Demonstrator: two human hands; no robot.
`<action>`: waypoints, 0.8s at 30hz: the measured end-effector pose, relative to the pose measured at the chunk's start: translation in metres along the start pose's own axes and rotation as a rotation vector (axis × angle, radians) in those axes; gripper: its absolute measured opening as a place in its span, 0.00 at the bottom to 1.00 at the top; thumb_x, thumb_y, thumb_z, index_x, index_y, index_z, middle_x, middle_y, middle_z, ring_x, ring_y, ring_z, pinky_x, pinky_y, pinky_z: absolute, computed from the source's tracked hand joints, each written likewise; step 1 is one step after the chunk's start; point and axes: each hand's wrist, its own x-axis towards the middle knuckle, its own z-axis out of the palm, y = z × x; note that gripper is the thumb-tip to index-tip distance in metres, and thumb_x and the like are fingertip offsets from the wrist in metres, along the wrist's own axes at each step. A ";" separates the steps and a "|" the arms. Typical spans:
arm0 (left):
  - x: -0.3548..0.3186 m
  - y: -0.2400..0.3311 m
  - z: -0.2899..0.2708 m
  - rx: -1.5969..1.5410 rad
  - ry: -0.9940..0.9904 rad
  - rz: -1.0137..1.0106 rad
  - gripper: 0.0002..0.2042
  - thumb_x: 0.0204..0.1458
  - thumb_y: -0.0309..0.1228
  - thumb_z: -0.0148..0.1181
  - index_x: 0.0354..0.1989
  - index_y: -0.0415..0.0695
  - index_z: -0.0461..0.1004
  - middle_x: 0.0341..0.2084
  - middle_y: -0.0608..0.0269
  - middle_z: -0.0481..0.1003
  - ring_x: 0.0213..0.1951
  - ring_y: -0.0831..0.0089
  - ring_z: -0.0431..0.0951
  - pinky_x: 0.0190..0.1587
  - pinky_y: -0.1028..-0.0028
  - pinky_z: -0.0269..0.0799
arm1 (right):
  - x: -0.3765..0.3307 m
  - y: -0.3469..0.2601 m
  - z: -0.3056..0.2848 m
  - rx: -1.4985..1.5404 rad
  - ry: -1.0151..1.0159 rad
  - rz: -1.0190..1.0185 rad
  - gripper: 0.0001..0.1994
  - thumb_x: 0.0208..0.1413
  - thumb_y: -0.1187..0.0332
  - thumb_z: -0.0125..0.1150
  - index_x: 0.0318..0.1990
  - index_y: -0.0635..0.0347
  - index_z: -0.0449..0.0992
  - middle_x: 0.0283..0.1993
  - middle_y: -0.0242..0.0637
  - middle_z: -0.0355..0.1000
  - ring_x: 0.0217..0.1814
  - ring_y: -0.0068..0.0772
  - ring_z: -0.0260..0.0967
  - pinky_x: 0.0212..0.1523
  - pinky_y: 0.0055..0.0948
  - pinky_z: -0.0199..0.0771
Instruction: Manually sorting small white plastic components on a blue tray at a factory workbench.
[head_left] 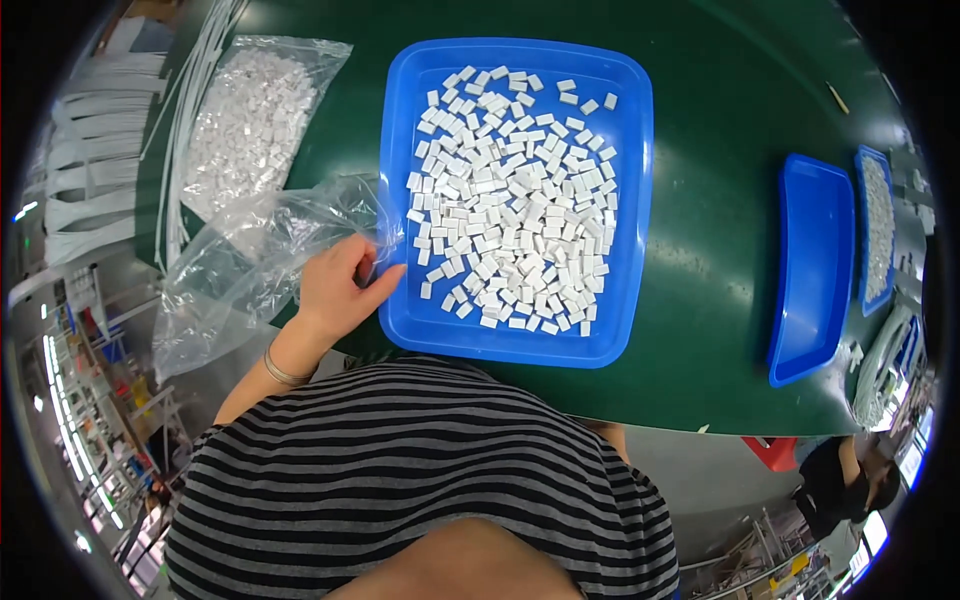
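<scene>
Pinched the rim of an empty, crumpled clear bag (245,262) with the left hand (345,285), fingers curled shut on the film just beside the near left corner of the big blue tray (398,325). Saw nothing of the right hand, hidden somewhere below the striped shirt. Found the bag lying half on the green surface (700,150) and half over its near edge, its mouth touching the tray wall.

Judged the film slippery and limp: worth gripping it by a gathered fold rather than a single layer, and drawing it flat and low so as not to sweep it over the tray wall. Worth minding the white pieces (510,200) as well, heaped loose in the tray and light enough to scatter at a knock.

Noted a full bag (250,120) of the same pieces further back on the left, touching the empty one, with long white strips (185,130) alongside. Noted a second blue tray (810,270) tipped on edge well to the right, and a third tray (878,230) of pieces beyond it. Spotted another person (840,480) at lower right, well apart. Saw little in the way except the tray wall itself and the neighbouring full bag.
</scene>
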 end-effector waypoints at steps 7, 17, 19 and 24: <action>0.002 -0.025 0.021 -0.272 0.248 0.051 0.09 0.53 0.33 0.64 0.35 0.43 0.72 0.17 0.63 0.70 0.18 0.71 0.68 0.22 0.74 0.62 | 0.164 -0.084 0.036 -0.187 0.005 -0.107 0.14 0.60 0.64 0.55 0.49 0.60 0.76 0.38 0.40 0.79 0.39 0.40 0.75 0.41 0.36 0.73; 0.008 -0.033 0.024 -0.229 0.355 0.034 0.17 0.56 0.43 0.60 0.46 0.44 0.69 0.18 0.64 0.70 0.21 0.68 0.71 0.26 0.70 0.65 | 0.031 -0.418 0.095 -0.354 -0.365 -0.122 0.10 0.57 0.75 0.59 0.46 0.66 0.77 0.35 0.40 0.78 0.37 0.26 0.74 0.37 0.29 0.73; 0.006 -0.028 0.022 -0.177 0.315 0.070 0.16 0.56 0.44 0.61 0.42 0.44 0.70 0.19 0.63 0.70 0.22 0.67 0.72 0.26 0.69 0.65 | 0.051 -0.447 0.108 -0.540 -0.133 -0.676 0.08 0.53 0.82 0.56 0.40 0.66 0.77 0.36 0.41 0.77 0.39 0.34 0.74 0.41 0.30 0.72; -0.010 -0.011 0.019 -0.247 0.106 0.052 0.13 0.55 0.40 0.61 0.30 0.43 0.69 0.19 0.60 0.71 0.22 0.66 0.72 0.26 0.69 0.65 | 0.131 -0.477 0.140 -0.895 -0.007 -1.136 0.16 0.46 0.77 0.65 0.45 0.58 0.78 0.55 0.44 0.70 0.55 0.51 0.68 0.52 0.42 0.70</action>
